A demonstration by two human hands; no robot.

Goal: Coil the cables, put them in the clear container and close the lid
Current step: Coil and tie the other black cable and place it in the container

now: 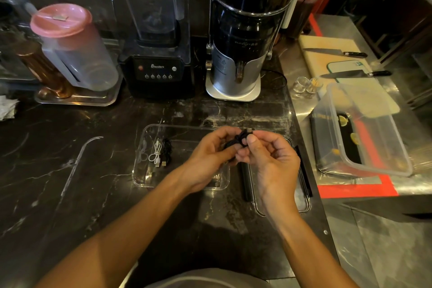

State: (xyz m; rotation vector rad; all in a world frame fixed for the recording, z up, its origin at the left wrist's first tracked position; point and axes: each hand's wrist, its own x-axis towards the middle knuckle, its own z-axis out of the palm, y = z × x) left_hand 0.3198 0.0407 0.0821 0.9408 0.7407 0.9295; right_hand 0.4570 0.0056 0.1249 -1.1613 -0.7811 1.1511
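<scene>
A clear container (149,177) lies open on the dark marble counter. Inside its left part rest a coiled white cable (156,153) and a coiled black cable (166,151). Above the container's right end, my left hand (208,159) and my right hand (268,159) both hold a bundled black cable (238,139), whose metal plug sticks up by my right thumb. The clear lid (301,203) with black clips lies flat to the right of the container, partly hidden under my right hand.
A blender (156,70) and a juicer (236,63) stand behind the container. A pink-lidded jug (70,47) stands on a tray at the left. On the steel counter at the right are a large plastic tub (364,128), two knives and a cutting board.
</scene>
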